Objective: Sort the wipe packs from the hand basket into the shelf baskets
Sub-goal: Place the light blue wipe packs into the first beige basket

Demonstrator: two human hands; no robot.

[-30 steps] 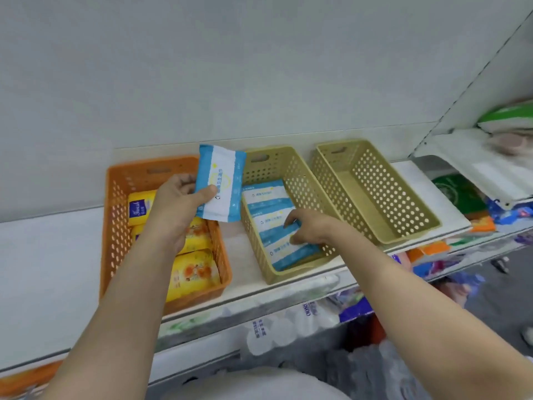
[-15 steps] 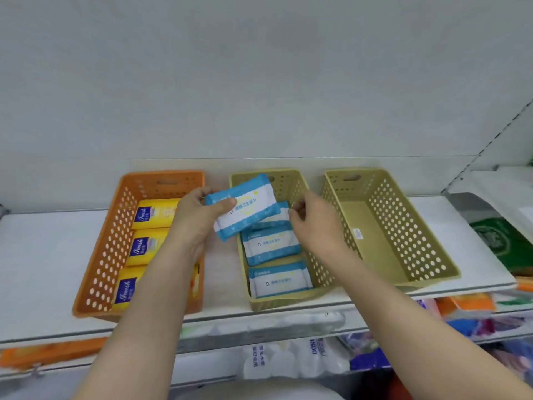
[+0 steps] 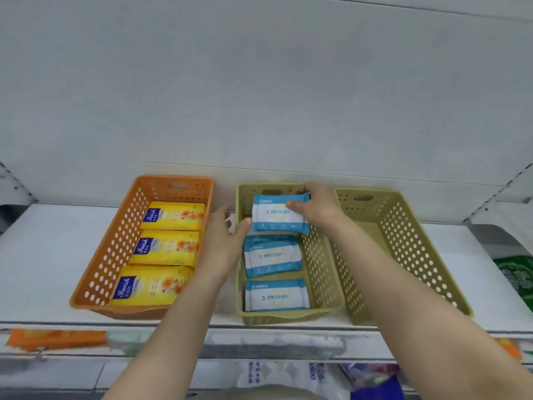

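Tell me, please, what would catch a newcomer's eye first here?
Both hands meet over the middle basket: the right hand grips a blue pack at its far end, the left hand touching the pack's edge. Three yellow packs fill the orange basket on the left; the right basket looks empty.

Plain pale grey wall [image 3: 259, 82] filling the upper half, evenly lit. White shelf [image 3: 37, 255] running across below it, metal front rail [image 3: 86, 324] catching light. Slotted uprights [image 3: 516, 180] showing at both edges. Lower shelf [image 3: 57, 376] sitting beneath, blurred packaged goods [image 3: 288, 373] crowding it. Green pack [image 3: 516, 272] lying at far right.
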